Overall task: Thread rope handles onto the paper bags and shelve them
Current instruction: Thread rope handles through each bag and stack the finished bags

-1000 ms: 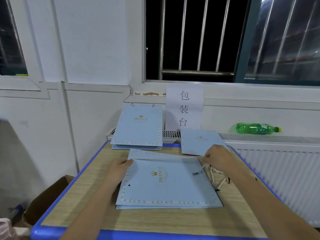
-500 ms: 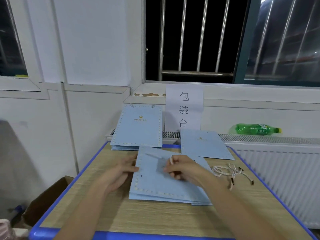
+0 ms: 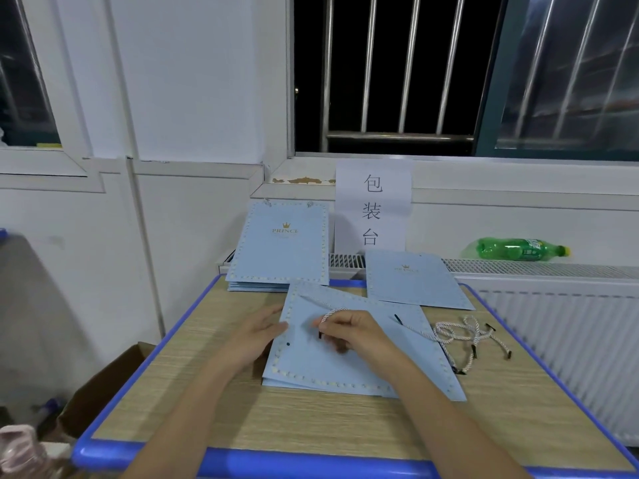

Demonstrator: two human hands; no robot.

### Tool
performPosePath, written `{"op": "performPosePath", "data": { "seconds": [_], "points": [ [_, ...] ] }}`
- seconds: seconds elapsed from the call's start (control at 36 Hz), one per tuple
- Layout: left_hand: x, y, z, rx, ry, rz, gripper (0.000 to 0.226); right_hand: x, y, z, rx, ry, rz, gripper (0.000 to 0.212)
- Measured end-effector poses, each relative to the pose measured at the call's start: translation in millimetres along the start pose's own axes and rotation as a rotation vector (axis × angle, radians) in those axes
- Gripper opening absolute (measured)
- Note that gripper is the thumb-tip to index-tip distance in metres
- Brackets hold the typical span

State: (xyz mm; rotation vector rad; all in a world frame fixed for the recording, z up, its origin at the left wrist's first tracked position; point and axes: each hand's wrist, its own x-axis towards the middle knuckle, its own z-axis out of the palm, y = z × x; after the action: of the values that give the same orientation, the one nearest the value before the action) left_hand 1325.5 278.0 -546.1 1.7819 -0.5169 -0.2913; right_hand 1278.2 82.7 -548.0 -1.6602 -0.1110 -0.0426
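Where the wood-grain tabletop (image 3: 345,426) met its raised blue rim, a broad band of bare surface ran along the near edge, with more bare wood at the left edge and toward the near right corner. A radiator (image 3: 560,340) stood just beyond the right edge, its grille top carrying a green bottle (image 3: 518,249) lying on its side. A stack of finished paper bags (image 3: 280,245) leaned at the far left corner, overhanging the far rim, and a single flat bag (image 3: 415,280) lay across the far edge to its right, under a paper sign (image 3: 372,205) on the wall. A cardboard box (image 3: 107,385) sat on the floor off the left edge. The working pile of blue bags (image 3: 345,364) lay flat in the middle of the tabletop, turned at an angle, its near corner pointing toward the right edge. The left hand (image 3: 257,335) rested with relaxed fingers on the pile's left edge, steadying it. The right hand (image 3: 352,331) was curled over the top bag, pinching a white twisted rope handle (image 3: 330,312) near its black tip, close to a punched hole (image 3: 288,344); the rope's other end trailed across the bag toward the right. A loose tangle of spare ropes (image 3: 463,335) lay just beside the pile toward the right edge.
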Motion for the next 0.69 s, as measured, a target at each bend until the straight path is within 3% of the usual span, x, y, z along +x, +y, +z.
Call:
{"op": "performPosePath", "data": {
  "seconds": [0.11, 0.25, 0.33, 0.5, 0.69],
  "points": [
    [-0.6, 3.0, -9.9, 0.110, -0.057, -0.145, 0.058, 2.3, 4.0, 3.2, -0.053, 0.061, -0.033, 0.010],
    [-1.8, 3.5, -4.9, 0.117, 0.003, -0.139, 0.024, 3.9, 8.5, 10.0, -0.165, 0.095, -0.096, 0.010],
    [-2.2, 3.7, -3.0, 0.113, 0.029, -0.140, 0.025, 4.7, 9.5, 19.7, -0.344, 0.101, -0.210, 0.004],
    [-4.1, 4.6, 0.4, 0.104, 0.043, -0.107, 0.022, 8.2, 4.3, 35.7, -0.862, 0.090, -0.425, 0.019],
    [-2.0, 4.3, 2.1, 0.099, 0.069, -0.112, 0.027, 8.2, 1.0, 43.4, -0.879, 0.044, -0.507, 0.017]
  ]
}}
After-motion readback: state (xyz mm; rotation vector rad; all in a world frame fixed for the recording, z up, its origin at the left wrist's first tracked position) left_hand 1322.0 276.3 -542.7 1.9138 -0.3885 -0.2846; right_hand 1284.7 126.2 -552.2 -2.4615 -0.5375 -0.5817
